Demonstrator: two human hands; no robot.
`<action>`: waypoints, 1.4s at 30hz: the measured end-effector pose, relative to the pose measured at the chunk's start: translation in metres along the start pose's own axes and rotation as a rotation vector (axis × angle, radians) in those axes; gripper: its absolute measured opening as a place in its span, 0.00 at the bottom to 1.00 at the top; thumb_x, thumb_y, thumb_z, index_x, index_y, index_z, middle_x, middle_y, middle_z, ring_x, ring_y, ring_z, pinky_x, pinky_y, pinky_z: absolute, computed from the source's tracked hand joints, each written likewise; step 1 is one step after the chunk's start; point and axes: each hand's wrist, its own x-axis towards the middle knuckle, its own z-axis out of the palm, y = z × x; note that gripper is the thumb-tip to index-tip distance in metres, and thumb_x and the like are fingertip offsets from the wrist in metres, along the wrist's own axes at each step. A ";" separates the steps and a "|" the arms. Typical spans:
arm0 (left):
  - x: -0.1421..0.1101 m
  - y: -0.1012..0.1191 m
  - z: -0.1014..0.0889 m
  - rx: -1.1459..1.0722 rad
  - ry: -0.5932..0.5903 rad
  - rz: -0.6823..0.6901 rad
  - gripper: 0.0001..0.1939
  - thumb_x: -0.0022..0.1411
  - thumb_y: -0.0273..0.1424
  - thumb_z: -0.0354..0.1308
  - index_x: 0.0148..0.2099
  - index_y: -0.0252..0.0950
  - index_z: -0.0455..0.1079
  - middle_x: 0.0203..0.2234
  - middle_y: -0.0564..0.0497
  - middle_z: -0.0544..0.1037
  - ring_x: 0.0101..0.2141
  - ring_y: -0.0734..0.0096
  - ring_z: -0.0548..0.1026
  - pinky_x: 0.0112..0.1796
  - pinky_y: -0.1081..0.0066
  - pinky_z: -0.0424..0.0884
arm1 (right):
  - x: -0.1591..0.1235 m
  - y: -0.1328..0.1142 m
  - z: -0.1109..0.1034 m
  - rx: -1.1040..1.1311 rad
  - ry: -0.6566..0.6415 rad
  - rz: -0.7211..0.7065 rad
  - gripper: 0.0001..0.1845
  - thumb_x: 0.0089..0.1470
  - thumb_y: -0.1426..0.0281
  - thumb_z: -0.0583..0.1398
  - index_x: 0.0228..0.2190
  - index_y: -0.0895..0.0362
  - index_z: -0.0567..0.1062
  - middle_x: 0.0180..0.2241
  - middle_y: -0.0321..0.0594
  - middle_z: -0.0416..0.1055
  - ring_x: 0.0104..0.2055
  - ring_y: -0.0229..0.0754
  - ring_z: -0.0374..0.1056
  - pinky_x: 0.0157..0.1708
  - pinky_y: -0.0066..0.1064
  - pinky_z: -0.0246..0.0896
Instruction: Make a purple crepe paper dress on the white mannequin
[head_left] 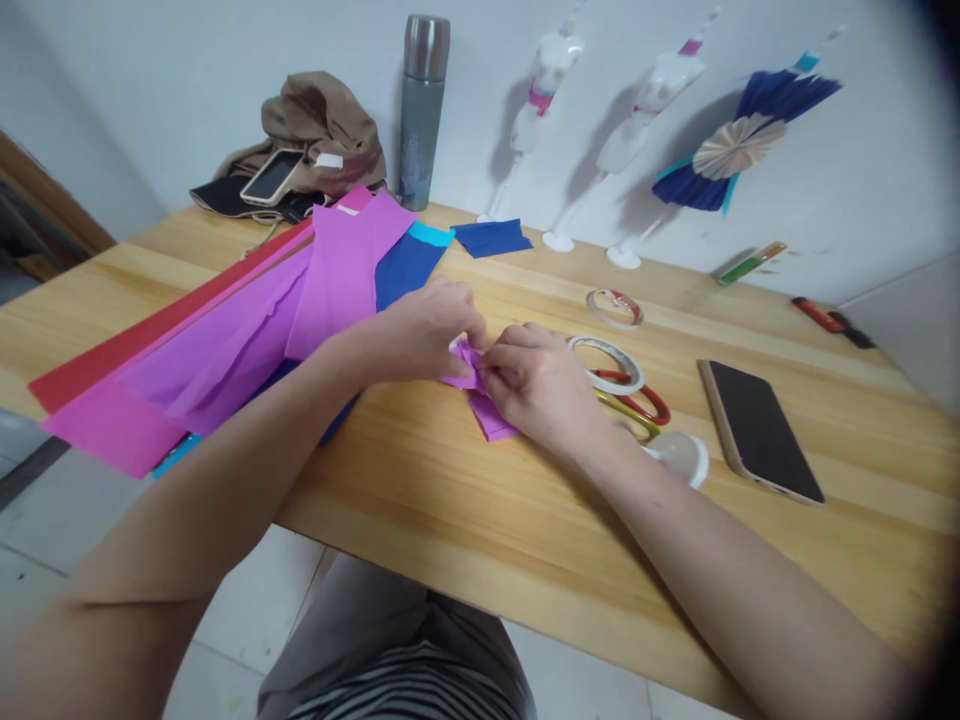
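Note:
My left hand (431, 325) has its fingers curled at the left end of a small piece of purple crepe paper (466, 372), gripping it. Against the paper's right side, my right hand (536, 385) is closed with its fingertips pinching it. The piece looks crumpled between the hands, and a flat purple flap (491, 420) shows below. Something white peeks out beside the left fingers, too little of it to name. A white round stand base (686, 458) pokes out past my right forearm, which hides what it joins.
Purple, pink, red and blue crepe sheets (337, 270) lie left. Tape rolls (611, 365), scissors with red and yellow handles (637, 405) and a phone (765, 430) lie right. Small mannequins (649, 85), a blue paper strip (491, 238) and a flask (424, 115) stand or lie behind.

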 end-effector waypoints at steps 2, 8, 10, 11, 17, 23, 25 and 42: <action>0.002 0.001 0.010 0.028 0.039 0.034 0.06 0.55 0.30 0.66 0.36 0.34 0.77 0.39 0.45 0.74 0.46 0.59 0.69 0.46 0.66 0.66 | 0.000 0.001 0.001 0.017 0.016 0.014 0.10 0.55 0.75 0.58 0.30 0.56 0.80 0.29 0.45 0.73 0.34 0.47 0.65 0.33 0.37 0.56; 0.010 -0.006 0.035 0.070 0.155 0.104 0.07 0.53 0.32 0.66 0.33 0.35 0.73 0.41 0.42 0.73 0.46 0.56 0.69 0.45 0.59 0.68 | -0.001 0.002 0.004 0.055 0.052 0.037 0.09 0.55 0.75 0.58 0.28 0.55 0.79 0.29 0.44 0.73 0.35 0.48 0.68 0.36 0.38 0.62; 0.011 -0.007 0.038 0.077 0.143 0.096 0.07 0.53 0.32 0.65 0.33 0.34 0.73 0.41 0.42 0.73 0.45 0.56 0.69 0.44 0.60 0.68 | -0.001 0.003 0.004 0.078 0.069 0.045 0.09 0.53 0.76 0.58 0.27 0.54 0.78 0.28 0.44 0.73 0.34 0.48 0.68 0.36 0.39 0.63; 0.011 -0.007 0.038 0.074 0.133 0.092 0.07 0.54 0.31 0.65 0.33 0.33 0.72 0.41 0.42 0.72 0.45 0.57 0.68 0.45 0.60 0.68 | -0.001 0.003 0.004 0.093 0.077 0.052 0.09 0.53 0.77 0.58 0.27 0.54 0.77 0.29 0.44 0.73 0.34 0.48 0.69 0.37 0.39 0.64; 0.012 -0.005 0.036 0.044 0.098 0.071 0.07 0.56 0.31 0.66 0.32 0.32 0.72 0.42 0.41 0.73 0.48 0.57 0.69 0.47 0.62 0.68 | 0.000 0.003 0.002 0.202 0.076 0.134 0.07 0.50 0.77 0.60 0.25 0.55 0.76 0.29 0.44 0.74 0.35 0.48 0.71 0.37 0.39 0.65; 0.009 -0.010 0.036 0.031 0.122 0.087 0.06 0.54 0.31 0.66 0.33 0.34 0.74 0.41 0.43 0.75 0.47 0.57 0.71 0.44 0.64 0.70 | 0.001 0.009 0.002 0.356 0.054 0.292 0.04 0.48 0.75 0.62 0.26 0.54 0.76 0.29 0.42 0.76 0.32 0.46 0.72 0.34 0.38 0.67; 0.008 -0.009 0.035 0.028 0.124 0.081 0.06 0.54 0.31 0.66 0.34 0.35 0.74 0.40 0.43 0.75 0.47 0.57 0.72 0.43 0.65 0.70 | 0.001 0.012 0.003 0.447 0.037 0.340 0.02 0.48 0.73 0.62 0.26 0.54 0.76 0.28 0.41 0.76 0.31 0.45 0.72 0.32 0.37 0.66; 0.005 -0.003 0.031 0.007 0.086 0.031 0.03 0.57 0.27 0.63 0.34 0.33 0.73 0.40 0.43 0.75 0.46 0.59 0.73 0.46 0.64 0.72 | 0.001 0.008 0.001 0.832 0.046 0.550 0.11 0.42 0.61 0.66 0.23 0.55 0.76 0.23 0.39 0.72 0.24 0.39 0.64 0.22 0.30 0.56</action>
